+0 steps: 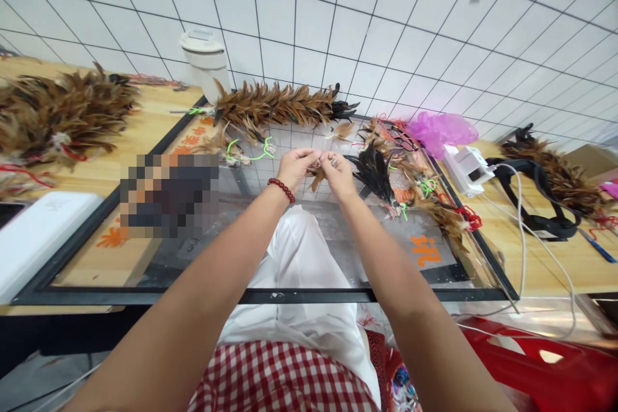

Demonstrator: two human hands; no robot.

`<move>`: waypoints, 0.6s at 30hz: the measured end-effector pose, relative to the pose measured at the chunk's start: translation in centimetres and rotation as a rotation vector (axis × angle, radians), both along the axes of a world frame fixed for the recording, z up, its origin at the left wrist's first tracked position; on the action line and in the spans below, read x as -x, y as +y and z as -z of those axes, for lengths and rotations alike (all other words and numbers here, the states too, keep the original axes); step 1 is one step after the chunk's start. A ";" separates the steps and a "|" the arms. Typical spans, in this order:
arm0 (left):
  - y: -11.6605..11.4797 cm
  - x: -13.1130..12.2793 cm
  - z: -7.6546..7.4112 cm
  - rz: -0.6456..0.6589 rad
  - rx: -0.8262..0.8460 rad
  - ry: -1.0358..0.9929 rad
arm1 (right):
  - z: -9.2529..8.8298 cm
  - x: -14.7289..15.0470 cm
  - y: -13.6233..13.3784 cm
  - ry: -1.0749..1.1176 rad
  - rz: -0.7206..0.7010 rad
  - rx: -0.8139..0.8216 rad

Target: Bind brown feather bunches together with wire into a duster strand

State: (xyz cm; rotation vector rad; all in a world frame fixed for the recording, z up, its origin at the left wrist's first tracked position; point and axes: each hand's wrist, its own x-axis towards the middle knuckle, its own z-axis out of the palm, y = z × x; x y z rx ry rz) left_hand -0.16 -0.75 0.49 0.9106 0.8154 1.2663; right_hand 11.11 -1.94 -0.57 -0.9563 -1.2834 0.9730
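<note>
My left hand (295,168), with a red bead bracelet (281,190) at the wrist, is closed in a pinch above the glass panel (299,257). Its fingertips meet those of my right hand (338,174), which is pinched as well. A small brown feather (317,181) hangs down between the fingertips; its upper end is hidden by them. Just right of my right hand lies a bunch of black feathers (374,170) with pale and red ends. Behind both hands lies a long brown feather garland (277,105), and bright green cord (263,149) lies in front of it.
A black frame (203,296) borders the glass. Brown feathers (62,109) are heaped at left, near a white box (48,232). A white canister (205,61) stands behind. To the right are a pink plastic bag (441,133), a white device (468,168) with cables and a black strap (541,206).
</note>
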 end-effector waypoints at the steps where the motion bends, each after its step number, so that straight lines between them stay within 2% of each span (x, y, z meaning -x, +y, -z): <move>1: 0.0 0.0 0.0 -0.015 0.003 -0.005 | -0.1 0.0 -0.1 0.004 -0.003 -0.002; 7: 0.2 0.1 0.0 -0.055 0.013 -0.037 | 0.2 -0.2 0.5 0.256 -0.098 0.133; 10: 0.6 0.1 0.1 -0.126 -0.020 -0.042 | 0.2 -0.3 0.8 0.312 -0.144 0.156; 13: 0.9 0.1 0.2 -0.298 -0.099 0.096 | 0.2 -0.4 0.7 0.285 -0.148 0.130; 15: 0.8 0.1 0.2 -0.424 -0.225 0.257 | 0.3 -0.5 0.6 0.249 -0.127 0.102; 16: 0.7 0.0 0.1 -0.457 -0.297 0.329 | 0.4 -0.5 0.5 0.234 -0.115 0.084; 18: 0.3 -0.2 0.1 -0.423 -0.399 0.420 | 0.5 -0.5 0.5 0.217 -0.101 0.046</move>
